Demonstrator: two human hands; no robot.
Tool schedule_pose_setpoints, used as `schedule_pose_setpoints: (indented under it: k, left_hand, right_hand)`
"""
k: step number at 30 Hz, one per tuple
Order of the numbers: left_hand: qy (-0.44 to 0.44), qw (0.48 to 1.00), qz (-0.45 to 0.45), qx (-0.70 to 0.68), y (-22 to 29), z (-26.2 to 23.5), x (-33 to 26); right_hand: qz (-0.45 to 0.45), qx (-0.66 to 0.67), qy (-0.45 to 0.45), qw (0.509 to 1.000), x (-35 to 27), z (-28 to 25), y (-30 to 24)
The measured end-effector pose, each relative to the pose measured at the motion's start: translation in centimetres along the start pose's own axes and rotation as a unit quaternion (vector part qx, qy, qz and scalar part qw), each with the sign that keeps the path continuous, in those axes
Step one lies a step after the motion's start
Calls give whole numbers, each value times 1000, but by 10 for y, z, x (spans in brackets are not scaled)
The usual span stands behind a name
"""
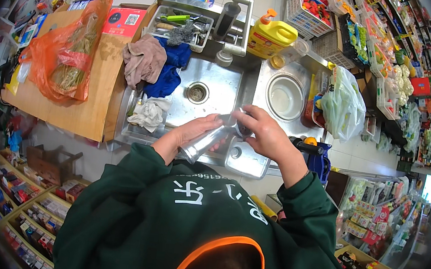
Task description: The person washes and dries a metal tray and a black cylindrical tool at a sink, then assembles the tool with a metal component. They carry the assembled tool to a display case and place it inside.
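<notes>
Over the front edge of the steel sink, both hands are on a shiny, silvery bottle-like cylinder, tilted with its wider end toward me. My left hand is wrapped round its body. My right hand pinches at its narrow upper end, with a small dark part under the fingers; what exactly they grip is partly hidden. Just below the right hand is a clear, tray-like piece with a round mark; whether it rests on the sink rim cannot be made out.
Brown and blue cloths and a white rag lie at the sink's left. A utensil basket, a tap and a yellow jug stand behind. Rightward are a white bowl and a plastic bag.
</notes>
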State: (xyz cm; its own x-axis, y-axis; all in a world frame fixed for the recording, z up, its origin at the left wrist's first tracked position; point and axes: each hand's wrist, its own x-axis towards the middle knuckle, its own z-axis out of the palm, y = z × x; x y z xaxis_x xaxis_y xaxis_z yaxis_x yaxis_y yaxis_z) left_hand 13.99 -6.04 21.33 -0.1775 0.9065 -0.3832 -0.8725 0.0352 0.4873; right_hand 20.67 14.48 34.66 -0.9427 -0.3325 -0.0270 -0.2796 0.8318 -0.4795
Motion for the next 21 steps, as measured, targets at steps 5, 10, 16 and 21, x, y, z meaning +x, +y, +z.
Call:
schedule_pose_setpoints:
  k: [5, 10, 16, 21]
  left_hand:
    - [14, 1000, -21, 17, 3, -4, -3]
    - [35, 999, -27, 18, 1, -7, 0]
    - [31, 998, -45, 12, -3, -15, 2]
    - [27, 999, -34, 0, -5, -14, 3]
  right_hand:
    - [41, 12, -20, 999, 1, 2, -5]
    - [61, 15, -21, 998, 1, 9, -5]
    - [159, -11, -29, 987, -2, 18, -5]
    - [276, 77, -31, 958, -5, 13, -9]
